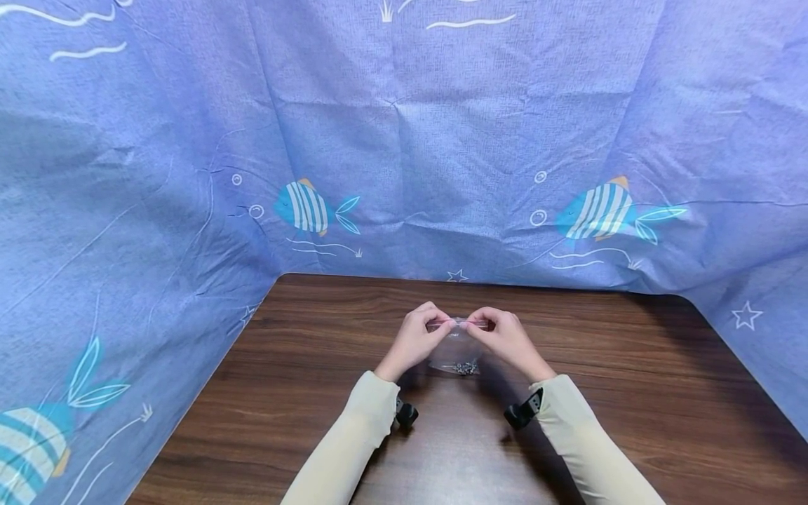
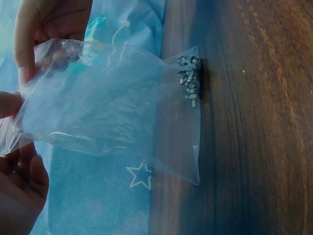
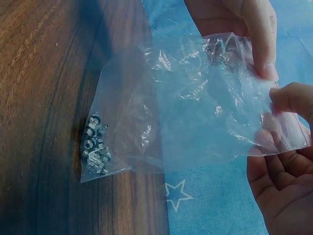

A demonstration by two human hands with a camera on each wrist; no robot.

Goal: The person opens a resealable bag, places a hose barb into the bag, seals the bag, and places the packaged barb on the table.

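Observation:
A clear zip-lock bag (image 1: pixel 452 348) with a pinkish line along its top hangs upright between both hands. My left hand (image 1: pixel 421 334) pinches the left part of the top edge, thumb towards me and fingers behind. The right part is pinched the same way by my right hand (image 1: pixel 503 338), and the two thumb tips nearly meet at the middle of the seal. Several small silvery metal fittings (image 3: pixel 97 147) lie heaped in the bag's lower right corner. In the left wrist view, the bag's bottom edge (image 2: pixel 198 147) is right at the tabletop.
The dark wood-grain table (image 1: pixel 328 330) spreads around the hands. Behind and beside it hangs a blue cloth (image 1: pixel 442 175) printed with striped fish and stars. Each wrist carries a small black camera, the left one (image 1: pixel 407 415) and the right one (image 1: pixel 519 415) under light sleeves.

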